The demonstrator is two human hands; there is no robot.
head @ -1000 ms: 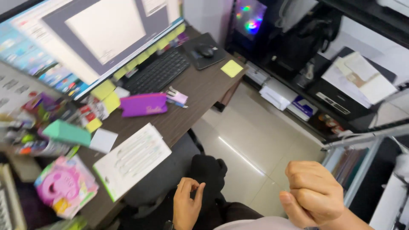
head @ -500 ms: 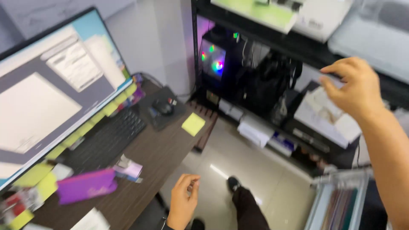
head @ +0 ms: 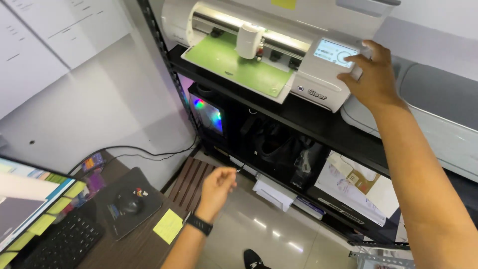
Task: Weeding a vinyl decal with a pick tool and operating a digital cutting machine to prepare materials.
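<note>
A white cutting machine with a green mat sits on the top of a black shelf rack. My right hand is raised to the machine's right end, fingers spread, fingertips at the small lit screen and the panel beside it. My left hand, with a black watch on the wrist, hangs loosely curled in the air over the desk's right corner and holds nothing.
Below left is a dark wooden desk with a monitor, black keyboard, mouse on a pad and a yellow sticky note. The lower shelf holds a lit computer case, bags and papers. A second grey-white machine stands at right.
The view has swung up from the desk to the shelf. My right hand has risen from near my lap to the cutting machine's panel. My left hand lifted slightly.
</note>
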